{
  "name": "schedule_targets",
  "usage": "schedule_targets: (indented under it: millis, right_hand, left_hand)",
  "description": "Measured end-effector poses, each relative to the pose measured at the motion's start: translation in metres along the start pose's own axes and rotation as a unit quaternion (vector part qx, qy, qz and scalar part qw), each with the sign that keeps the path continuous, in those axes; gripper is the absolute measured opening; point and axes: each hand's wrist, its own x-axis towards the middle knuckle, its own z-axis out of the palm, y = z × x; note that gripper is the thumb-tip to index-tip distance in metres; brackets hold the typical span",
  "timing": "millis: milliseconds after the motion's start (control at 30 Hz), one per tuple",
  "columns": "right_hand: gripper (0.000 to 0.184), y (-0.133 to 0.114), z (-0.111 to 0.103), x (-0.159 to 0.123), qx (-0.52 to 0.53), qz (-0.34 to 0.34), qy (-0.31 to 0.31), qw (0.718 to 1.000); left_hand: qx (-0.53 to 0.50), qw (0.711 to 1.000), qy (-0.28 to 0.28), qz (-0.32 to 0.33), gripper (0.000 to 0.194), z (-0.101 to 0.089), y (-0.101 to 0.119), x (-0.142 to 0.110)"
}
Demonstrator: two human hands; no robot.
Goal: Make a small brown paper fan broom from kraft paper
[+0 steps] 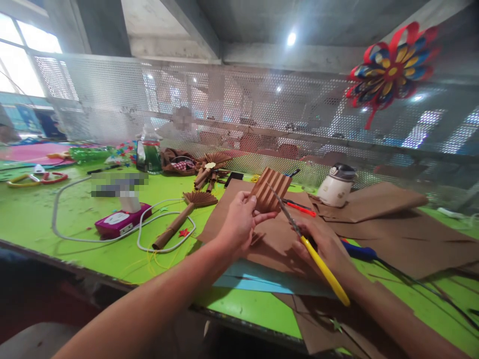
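My left hand (241, 219) pinches a piece of pleated brown paper (271, 189) by its left edge, above the table. My right hand (318, 244) grips a pair of scissors (314, 267) with yellow handles. Their metal blades point up and left, across the front of the pleated paper; I cannot tell whether they are cutting into it. Under both hands lie brown paper sheets (228, 204) and a light blue sheet (258, 279). An orange-red cutter (301, 208) rests just behind the right hand.
Left of the hands lie a paper fan with a rolled handle (174, 224), a purple power strip (121, 222) and a looped white cable. A cream kettle-shaped jug (335, 187) stands at right, near a blue-handled tool (359, 251) with a cord. A perforated screen (239, 109) borders the back.
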Motion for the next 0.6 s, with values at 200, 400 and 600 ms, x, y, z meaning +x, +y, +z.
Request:
schedule_targets:
  millis: [200, 400, 600]
  right_hand:
    - [0.028, 0.0050, 0.0019, -0.0005, -0.004, -0.009, 0.004, 1.000]
    - [0.029, 0.0050, 0.0053, -0.0016, -0.010, -0.008, 0.033, 0.999]
    - [0.027, 0.0035, 0.0062, -0.0016, -0.023, -0.013, 0.077, 0.997]
  left_hand:
    - [0.027, 0.999, -0.022, 0.012, 0.008, -0.0012, 0.0010, -0.0006]
    - [0.031, 0.999, -0.012, 0.017, 0.008, -0.0019, 0.0006, 0.0000]
    - [0.034, 0.999, -0.010, 0.027, 0.011, -0.0014, 0.0021, 0.0003]
